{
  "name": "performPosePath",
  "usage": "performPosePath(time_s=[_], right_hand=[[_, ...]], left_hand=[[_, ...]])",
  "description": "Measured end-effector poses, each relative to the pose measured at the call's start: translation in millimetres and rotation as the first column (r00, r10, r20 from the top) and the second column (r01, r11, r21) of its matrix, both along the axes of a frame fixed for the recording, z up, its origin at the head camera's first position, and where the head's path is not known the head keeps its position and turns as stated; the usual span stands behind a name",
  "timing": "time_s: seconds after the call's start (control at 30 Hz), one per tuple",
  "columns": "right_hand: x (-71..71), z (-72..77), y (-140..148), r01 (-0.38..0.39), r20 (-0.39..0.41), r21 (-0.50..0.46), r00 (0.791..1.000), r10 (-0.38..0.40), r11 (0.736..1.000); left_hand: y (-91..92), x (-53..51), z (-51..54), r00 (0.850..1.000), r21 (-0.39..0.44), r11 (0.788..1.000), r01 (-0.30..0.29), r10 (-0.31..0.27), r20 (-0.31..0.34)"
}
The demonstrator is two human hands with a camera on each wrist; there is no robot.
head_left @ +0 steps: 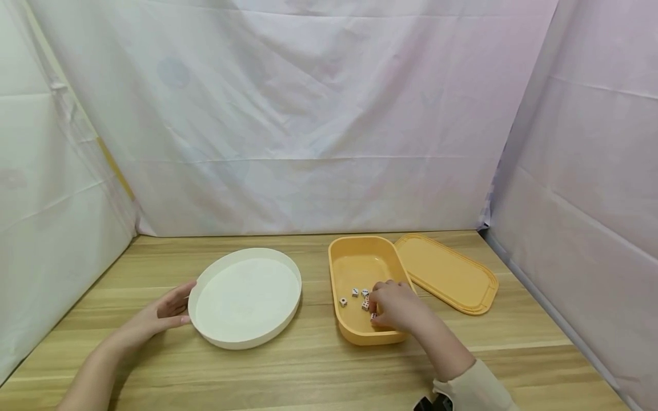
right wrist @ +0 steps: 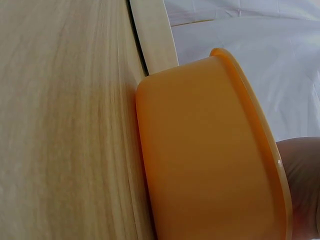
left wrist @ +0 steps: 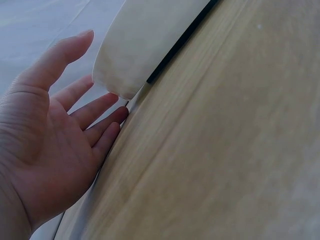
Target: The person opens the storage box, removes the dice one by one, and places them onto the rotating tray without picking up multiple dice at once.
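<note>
A round white tray (head_left: 247, 299) lies on the table, its left rim beside the fingertips and thumb of my left hand (head_left: 151, 319). In the left wrist view the fingers of that hand (left wrist: 60, 135) are loosely spread at the tray's edge (left wrist: 145, 45). My right hand (head_left: 396, 305) reaches down into a yellow-orange box (head_left: 360, 268), where several white dice (head_left: 343, 302) lie. Its fingers and thumb are bent around a die near the box's front right; whether they pinch it is unclear. The box wall (right wrist: 210, 150) hides the fingers in the right wrist view.
A flat yellow-orange lid (head_left: 447, 274) lies on the wooden table (head_left: 319, 371) behind and right of the box, close to its side. White cloth (head_left: 308, 114) hangs behind the table and on both sides. The tray stands left of the box.
</note>
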State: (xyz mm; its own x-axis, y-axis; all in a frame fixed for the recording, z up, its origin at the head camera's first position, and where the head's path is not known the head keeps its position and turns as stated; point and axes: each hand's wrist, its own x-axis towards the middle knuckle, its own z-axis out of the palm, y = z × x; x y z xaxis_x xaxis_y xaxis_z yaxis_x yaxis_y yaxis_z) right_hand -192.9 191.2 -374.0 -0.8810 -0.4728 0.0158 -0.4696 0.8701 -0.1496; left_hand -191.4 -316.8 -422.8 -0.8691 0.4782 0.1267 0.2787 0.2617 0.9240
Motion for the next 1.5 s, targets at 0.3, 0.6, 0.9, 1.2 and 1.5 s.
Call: performPosePath(time_s=[0.3,0.6,0.9,1.2,1.5], right_hand=[[-1.0,3.3,2.4,0.006,-0.019,0.009,1.0,-0.006,1.0],[0.6,9.0,1.9,0.039,-0.042,0.052,0.998,-0.037,0.998],[4.7,13.5,2.8,0.017,-0.068,0.013,0.998,-0.017,1.0],[4.0,17.8,1.6,0.004,-0.111,0.025,0.994,-0.001,1.0],[3.7,27.3,0.0,0.002,-0.126,0.044,0.992,0.003,0.999]], left_hand=[[-0.6,-0.4,0.8,1.0,0.015,1.0,0.024,-0.024,-0.002],[-1.1,-1.6,0.0,1.0,0.009,1.0,-0.006,0.006,0.017],[1.3,0.8,0.0,0.999,0.005,1.0,-0.016,0.016,-0.031],[4.0,-0.6,-1.6,0.998,-0.01,0.999,-0.036,0.036,-0.052],[5.4,-1.5,-2.7,0.998,-0.018,0.999,-0.041,0.04,-0.052]])
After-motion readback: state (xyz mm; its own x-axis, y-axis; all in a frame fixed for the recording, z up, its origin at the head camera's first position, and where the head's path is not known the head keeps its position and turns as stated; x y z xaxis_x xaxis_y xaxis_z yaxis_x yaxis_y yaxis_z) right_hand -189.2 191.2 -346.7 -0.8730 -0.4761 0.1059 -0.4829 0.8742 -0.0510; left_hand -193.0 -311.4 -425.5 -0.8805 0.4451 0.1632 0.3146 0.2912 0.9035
